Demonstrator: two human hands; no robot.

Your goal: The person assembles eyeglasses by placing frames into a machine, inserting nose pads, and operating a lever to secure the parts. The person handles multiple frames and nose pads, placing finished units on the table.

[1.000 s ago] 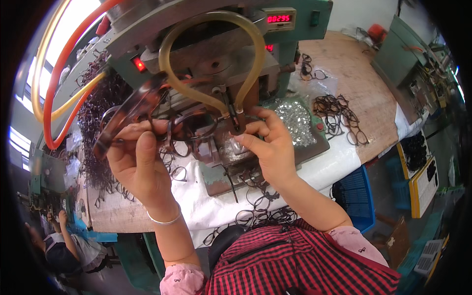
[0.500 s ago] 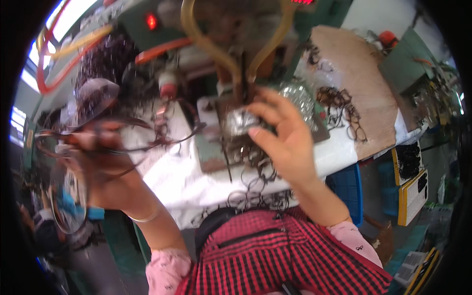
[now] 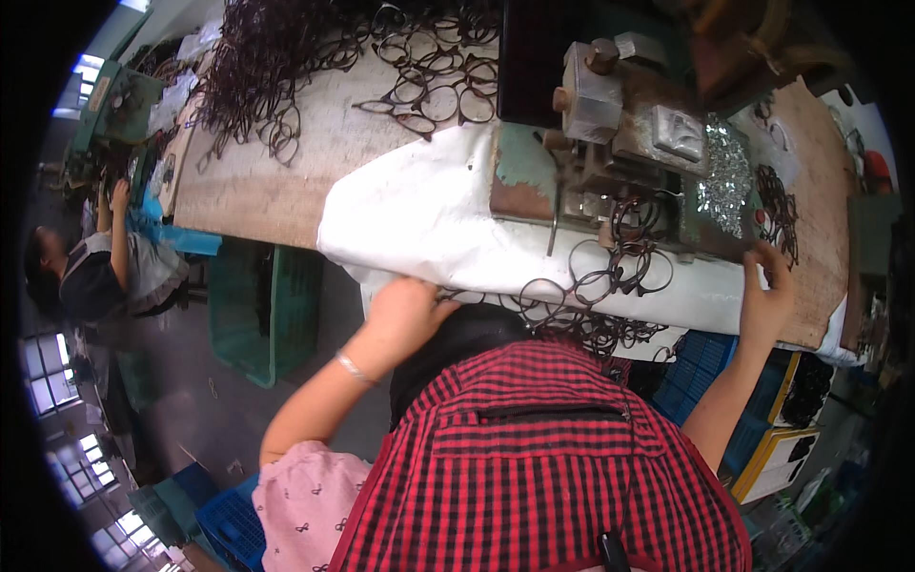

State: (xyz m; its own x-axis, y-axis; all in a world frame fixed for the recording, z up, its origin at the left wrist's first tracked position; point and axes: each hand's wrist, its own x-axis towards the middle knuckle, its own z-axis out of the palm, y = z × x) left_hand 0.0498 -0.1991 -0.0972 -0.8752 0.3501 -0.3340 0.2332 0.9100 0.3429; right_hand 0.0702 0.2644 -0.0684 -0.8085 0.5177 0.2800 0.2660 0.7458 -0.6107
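While your left hand (image 3: pixel 405 319) bends over the near edge of the white sheet (image 3: pixel 410 210), at the left end of the heaped spectacle frames (image 3: pixel 600 329), whether it grasps one cannot be told. Your right hand (image 3: pixel 767 294) curls loosely, nothing visible within it, just beside the near right corner of the machine base (image 3: pixel 707 232), which bears glittering pieces (image 3: pixel 722 186).

The left hand's (image 3: pixel 405 313) fingertips are partly hidden, their hold unclear. Beyond them, the frame pile (image 3: pixel 272 57) runs off the top edge; so does the machine (image 3: pixel 593 95), up-left of the right hand's (image 3: pixel 768 291) fingers.
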